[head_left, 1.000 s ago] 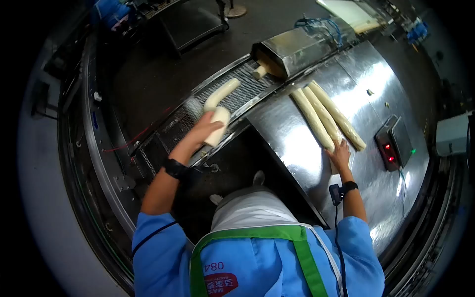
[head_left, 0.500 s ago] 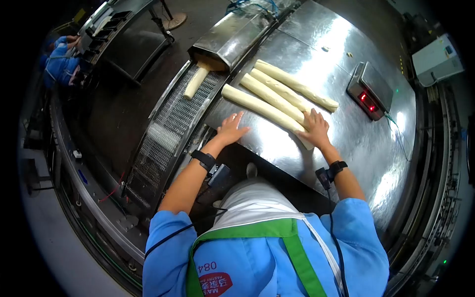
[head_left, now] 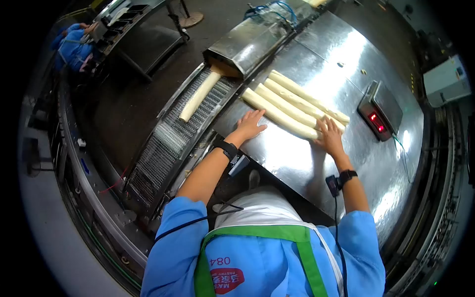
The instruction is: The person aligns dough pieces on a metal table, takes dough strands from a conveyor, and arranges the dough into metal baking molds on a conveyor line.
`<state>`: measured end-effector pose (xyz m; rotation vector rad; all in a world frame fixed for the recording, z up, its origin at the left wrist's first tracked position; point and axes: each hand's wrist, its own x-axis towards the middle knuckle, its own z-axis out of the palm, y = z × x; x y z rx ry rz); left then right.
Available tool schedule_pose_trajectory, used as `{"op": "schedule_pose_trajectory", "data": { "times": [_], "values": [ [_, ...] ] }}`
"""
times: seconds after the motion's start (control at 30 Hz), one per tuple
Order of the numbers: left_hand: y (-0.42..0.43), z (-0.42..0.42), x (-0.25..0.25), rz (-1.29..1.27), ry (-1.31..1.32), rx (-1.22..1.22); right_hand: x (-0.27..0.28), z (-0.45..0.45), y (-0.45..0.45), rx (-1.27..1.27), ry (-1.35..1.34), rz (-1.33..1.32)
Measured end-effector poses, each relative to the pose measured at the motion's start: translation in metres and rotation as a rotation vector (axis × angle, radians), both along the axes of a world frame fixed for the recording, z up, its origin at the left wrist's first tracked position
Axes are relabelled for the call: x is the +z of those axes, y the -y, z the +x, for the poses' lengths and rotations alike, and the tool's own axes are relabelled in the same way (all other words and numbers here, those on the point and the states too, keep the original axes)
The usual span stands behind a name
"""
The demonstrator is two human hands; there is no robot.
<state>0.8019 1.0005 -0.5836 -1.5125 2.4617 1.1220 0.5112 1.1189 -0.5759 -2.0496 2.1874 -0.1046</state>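
Several long, pale dough logs (head_left: 284,116) lie side by side on the steel table (head_left: 277,153). My left hand (head_left: 251,124) is open on the table just short of the nearest log's left end, fingers apart; I cannot tell whether the fingertips touch it. At the right ends of the nearest logs, my right hand (head_left: 330,137) rests with spread fingers and grips nothing. To the left, another dough log (head_left: 199,96) comes out of a metal housing (head_left: 247,47) onto a mesh conveyor (head_left: 166,146).
A scale (head_left: 380,111) with a red display stands on the right of the table, its cable trailing down. Small dough scraps (head_left: 341,64) lie farther back. At the upper left, a person in blue (head_left: 76,47) works beside a bench with dark pans (head_left: 121,27).
The nearest log has shifted away from me, and the logs now lie closer together with their right ends nearer in line. The conveyor's log has come farther out. My view has shifted slightly.
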Motion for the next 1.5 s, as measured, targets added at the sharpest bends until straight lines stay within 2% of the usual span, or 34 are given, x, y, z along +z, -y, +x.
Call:
{"op": "schedule_pose_trajectory", "data": {
  "times": [0.03, 0.1, 0.23, 0.3, 0.37, 0.5, 0.63, 0.67, 0.9, 0.97, 1.17, 1.23, 1.3, 1.33, 1.37, 1.43, 1.5],
  "values": [
    [0.001, 0.006, 0.003, -0.039, 0.015, -0.022, -0.011, -0.001, -0.003, 0.028, 0.069, -0.020],
    [0.004, 0.027, -0.010, -0.155, -0.015, 0.040, -0.004, 0.012, -0.018, 0.111, -0.051, -0.092],
    [0.015, 0.091, 0.001, -0.542, 0.085, 0.408, -0.011, 0.017, -0.024, 0.070, 0.059, -0.175],
    [0.020, 0.128, -0.010, -0.722, 0.233, 0.576, -0.008, 0.021, -0.021, 0.052, 0.084, -0.157],
    [0.019, 0.163, -0.007, -0.710, 0.301, 0.631, -0.017, 0.019, -0.016, 0.027, 0.069, -0.145],
    [0.009, 0.196, 0.002, -0.479, 0.327, 0.707, -0.033, 0.008, -0.004, 0.015, 0.052, -0.117],
    [-0.010, 0.207, 0.010, -0.551, 0.337, 0.710, -0.043, 0.005, -0.003, 0.009, 0.014, -0.142],
    [-0.012, 0.211, 0.010, -0.482, 0.356, 0.702, -0.042, 0.004, -0.003, 0.021, 0.012, -0.146],
    [-0.041, 0.238, 0.015, -0.488, 0.350, 0.712, -0.044, 0.005, 0.001, -0.008, 0.039, -0.149],
    [-0.050, 0.247, 0.009, -0.555, 0.358, 0.711, -0.044, 0.006, 0.000, -0.019, 0.051, -0.148],
    [-0.068, 0.271, 0.024, -0.405, 0.405, 0.759, -0.045, 0.010, -0.001, -0.059, 0.051, -0.109],
    [-0.060, 0.300, -0.001, -0.434, 0.437, 0.694, -0.049, 0.011, 0.000, -0.056, 0.030, -0.156],
    [-0.054, 0.309, 0.012, -0.070, -0.101, 0.767, -0.052, 0.011, 0.001, -0.082, 0.051, -0.148],
    [-0.051, 0.308, 0.016, 0.145, -0.196, 0.848, -0.059, 0.009, 0.002, -0.051, -0.004, -0.199],
    [-0.053, 0.302, 0.019, 0.298, -0.420, 0.962, -0.063, 0.008, -0.001, -0.023, -0.059, -0.247],
    [-0.053, 0.280, 0.051, 0.528, -0.669, 0.959, -0.055, 0.014, -0.002, -0.041, -0.051, -0.201],
    [-0.047, 0.250, 0.063, 0.545, -0.671, 0.903, -0.053, 0.016, -0.002, -0.080, -0.029, -0.127]
  ]
}}
